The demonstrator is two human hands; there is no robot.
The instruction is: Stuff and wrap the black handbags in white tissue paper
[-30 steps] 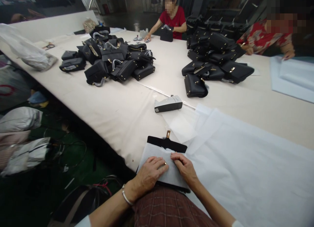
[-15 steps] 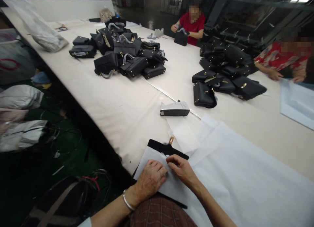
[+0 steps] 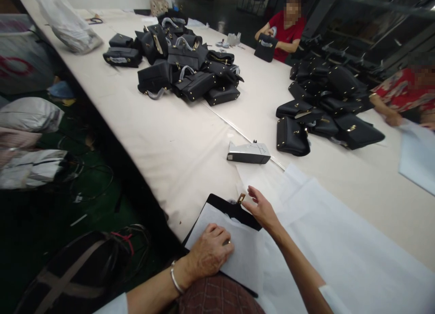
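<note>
A black handbag (image 3: 215, 200) lies flat at the near edge of the table, its flap pointing away from me and a gold clasp (image 3: 241, 198) at the flap's tip. A sheet of white paper (image 3: 207, 216) covers most of the bag's body. My left hand (image 3: 211, 250) rests on this paper, fingers slightly bent and holding nothing I can see. Beside the clasp, my right hand (image 3: 261, 207) is raised with thumb and fingers apart; whether the thumb touches the clasp I cannot tell.
White sheets (image 3: 316, 232) spread to the right of the bag. Beyond it stands a tape dispenser (image 3: 249, 153). Piles of black handbags (image 3: 186, 58) lie farther off, left and right (image 3: 326, 101). Two people work at the table's far side. A dark wrapped bundle (image 3: 74, 273) is at lower left.
My right hand has left the paper and moved up and right to the clasp. My left hand stays on the paper. The camera view has shifted a little.
</note>
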